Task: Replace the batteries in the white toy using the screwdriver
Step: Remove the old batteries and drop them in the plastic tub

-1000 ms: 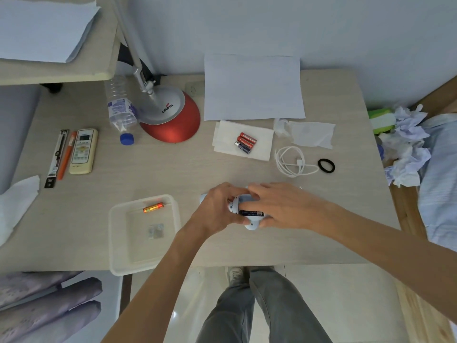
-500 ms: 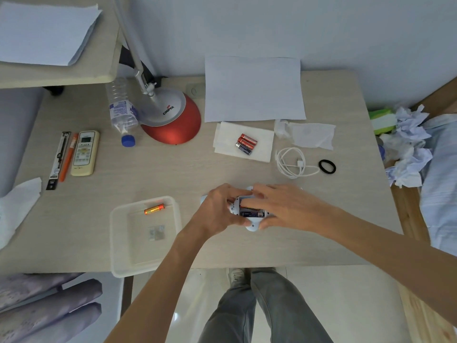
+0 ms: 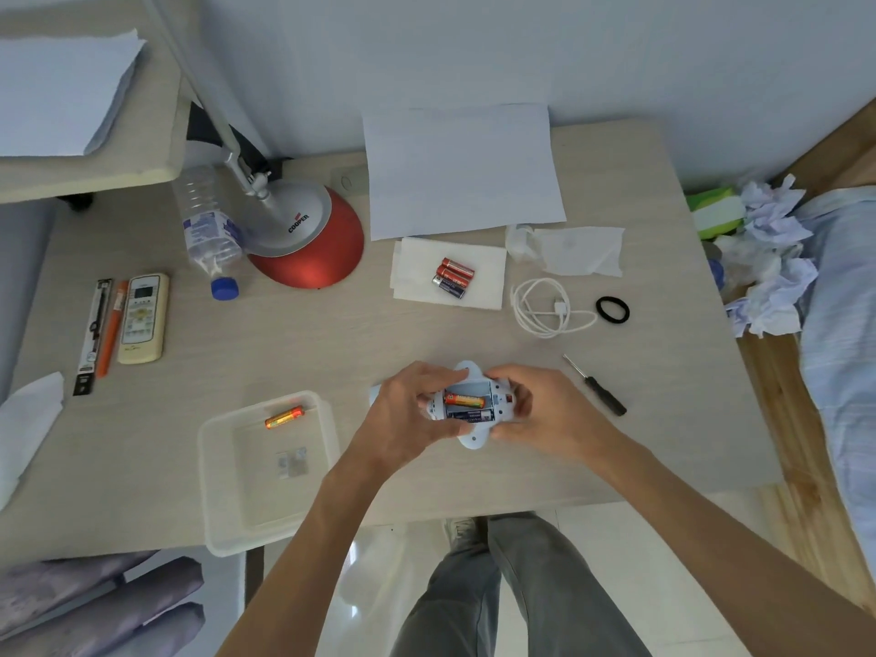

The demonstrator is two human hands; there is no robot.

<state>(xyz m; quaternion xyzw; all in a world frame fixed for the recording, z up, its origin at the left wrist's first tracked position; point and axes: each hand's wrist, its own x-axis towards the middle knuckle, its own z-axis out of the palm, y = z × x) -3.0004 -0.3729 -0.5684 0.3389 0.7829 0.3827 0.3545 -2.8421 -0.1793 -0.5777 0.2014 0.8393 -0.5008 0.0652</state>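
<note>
Right hand (image 3: pixel 545 412) has slid off the orange battery (image 3: pixel 465 400); with left hand (image 3: pixel 403 412) it grips the toy (image 3: pixel 474 437), and the battery likely needs pressing flat.

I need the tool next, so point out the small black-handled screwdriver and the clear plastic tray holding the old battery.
small black-handled screwdriver (image 3: pixel 605 395): head view, on its black handle.
clear plastic tray (image 3: pixel 265 490): head view, on its bare floor.
</note>
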